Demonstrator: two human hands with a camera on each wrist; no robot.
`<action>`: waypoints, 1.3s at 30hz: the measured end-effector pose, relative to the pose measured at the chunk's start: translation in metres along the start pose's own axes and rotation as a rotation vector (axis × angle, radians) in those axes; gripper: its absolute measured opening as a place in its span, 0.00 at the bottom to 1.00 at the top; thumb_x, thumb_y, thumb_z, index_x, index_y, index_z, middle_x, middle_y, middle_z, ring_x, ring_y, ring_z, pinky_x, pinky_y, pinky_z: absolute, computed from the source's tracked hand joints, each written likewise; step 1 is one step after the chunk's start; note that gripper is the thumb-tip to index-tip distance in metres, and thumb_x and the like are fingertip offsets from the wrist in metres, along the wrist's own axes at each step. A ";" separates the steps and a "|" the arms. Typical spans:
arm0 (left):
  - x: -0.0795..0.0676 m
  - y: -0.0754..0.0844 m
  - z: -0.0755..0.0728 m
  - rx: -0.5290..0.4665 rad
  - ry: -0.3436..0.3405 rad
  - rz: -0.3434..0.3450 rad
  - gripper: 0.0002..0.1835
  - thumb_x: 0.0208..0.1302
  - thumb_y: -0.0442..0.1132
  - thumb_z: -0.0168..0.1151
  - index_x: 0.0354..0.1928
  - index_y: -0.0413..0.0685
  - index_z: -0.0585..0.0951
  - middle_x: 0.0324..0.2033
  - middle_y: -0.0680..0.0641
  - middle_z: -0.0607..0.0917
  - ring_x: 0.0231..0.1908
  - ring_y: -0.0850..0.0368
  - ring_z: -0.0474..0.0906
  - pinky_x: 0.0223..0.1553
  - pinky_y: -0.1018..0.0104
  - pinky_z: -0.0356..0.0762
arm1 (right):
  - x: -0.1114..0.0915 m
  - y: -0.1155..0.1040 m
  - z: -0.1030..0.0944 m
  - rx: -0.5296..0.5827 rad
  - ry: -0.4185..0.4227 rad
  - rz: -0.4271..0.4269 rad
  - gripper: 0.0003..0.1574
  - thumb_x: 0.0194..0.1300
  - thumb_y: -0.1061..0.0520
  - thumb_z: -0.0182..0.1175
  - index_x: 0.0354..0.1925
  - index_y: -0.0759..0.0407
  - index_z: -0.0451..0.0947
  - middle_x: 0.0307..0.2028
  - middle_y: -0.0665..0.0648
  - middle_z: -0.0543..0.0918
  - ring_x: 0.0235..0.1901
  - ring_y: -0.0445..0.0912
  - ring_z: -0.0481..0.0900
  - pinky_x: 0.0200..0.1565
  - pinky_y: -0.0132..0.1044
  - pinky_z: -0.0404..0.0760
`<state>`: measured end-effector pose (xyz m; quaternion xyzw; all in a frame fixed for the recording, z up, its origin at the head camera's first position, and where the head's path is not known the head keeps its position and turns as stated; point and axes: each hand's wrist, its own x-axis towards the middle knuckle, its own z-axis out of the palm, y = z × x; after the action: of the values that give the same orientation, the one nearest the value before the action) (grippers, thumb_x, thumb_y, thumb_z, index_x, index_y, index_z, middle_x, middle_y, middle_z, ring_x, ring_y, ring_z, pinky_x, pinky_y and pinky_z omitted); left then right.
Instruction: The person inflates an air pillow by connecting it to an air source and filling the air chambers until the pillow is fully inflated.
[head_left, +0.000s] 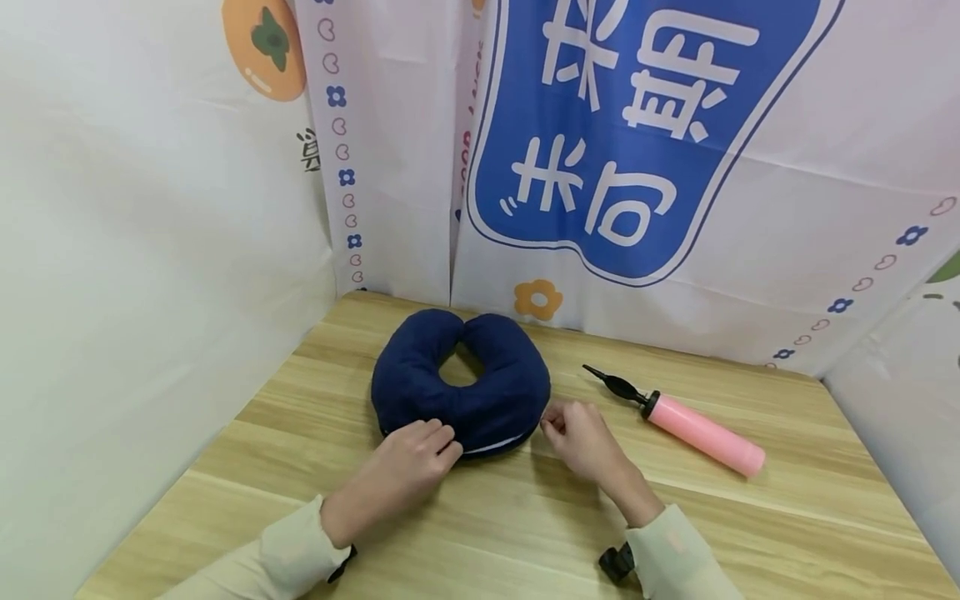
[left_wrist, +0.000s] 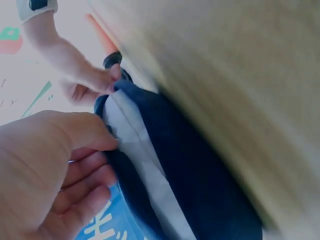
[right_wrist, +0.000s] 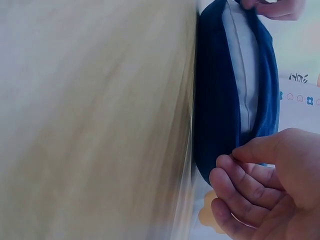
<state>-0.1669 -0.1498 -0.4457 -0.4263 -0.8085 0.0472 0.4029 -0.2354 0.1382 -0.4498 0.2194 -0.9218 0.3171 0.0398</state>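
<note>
A navy U-shaped neck pillow (head_left: 405,375) lies on the table with its two ends pointing away. Along its near side the cover's zipper opening gapes, showing a white inner layer (left_wrist: 142,145). My left hand (head_left: 416,458) pinches the upper edge of the cover beside this gap, thumb on the outside face in the left wrist view. At the right end of the opening, my right hand (head_left: 581,437) pinches the zipper (right_wrist: 240,130) between thumb and forefinger. The zipper pull itself is hidden by the fingertips. The other right fingers curl loosely below.
A pink hand pump (head_left: 705,433) with a black nozzle lies to the right of the pillow. The wood-grain table (head_left: 495,533) is bordered by white printed cloth walls (head_left: 390,167), with a blue panel of white lettering at the back.
</note>
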 end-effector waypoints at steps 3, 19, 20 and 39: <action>0.001 0.006 0.002 0.025 -0.055 -0.009 0.07 0.60 0.27 0.63 0.29 0.48 0.82 0.27 0.51 0.81 0.27 0.57 0.74 0.27 0.68 0.76 | 0.001 0.001 0.001 -0.016 0.012 -0.011 0.05 0.69 0.65 0.67 0.34 0.61 0.87 0.28 0.54 0.90 0.27 0.36 0.82 0.31 0.29 0.81; 0.015 0.011 -0.014 0.009 -0.105 -0.042 0.12 0.55 0.26 0.72 0.23 0.50 0.82 0.22 0.53 0.78 0.21 0.60 0.70 0.22 0.71 0.71 | 0.003 -0.002 -0.002 -0.027 0.011 0.030 0.05 0.69 0.66 0.66 0.35 0.64 0.88 0.29 0.55 0.90 0.28 0.37 0.83 0.32 0.32 0.83; 0.015 0.012 -0.013 0.011 -0.145 -0.044 0.13 0.53 0.27 0.73 0.21 0.51 0.81 0.20 0.54 0.78 0.21 0.61 0.70 0.21 0.71 0.71 | 0.003 -0.002 -0.001 -0.029 0.008 0.029 0.05 0.69 0.66 0.66 0.34 0.64 0.88 0.28 0.54 0.90 0.28 0.37 0.83 0.32 0.32 0.83; 0.026 -0.007 0.013 -0.032 -0.387 -0.184 0.18 0.55 0.26 0.71 0.16 0.56 0.80 0.20 0.55 0.81 0.22 0.59 0.78 0.17 0.63 0.77 | -0.003 -0.008 -0.001 -0.075 -0.033 0.054 0.09 0.66 0.66 0.68 0.28 0.60 0.87 0.23 0.50 0.85 0.20 0.37 0.76 0.27 0.31 0.78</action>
<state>-0.1885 -0.1312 -0.4359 -0.3400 -0.9070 0.0782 0.2359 -0.2295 0.1349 -0.4450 0.1982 -0.9392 0.2795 0.0242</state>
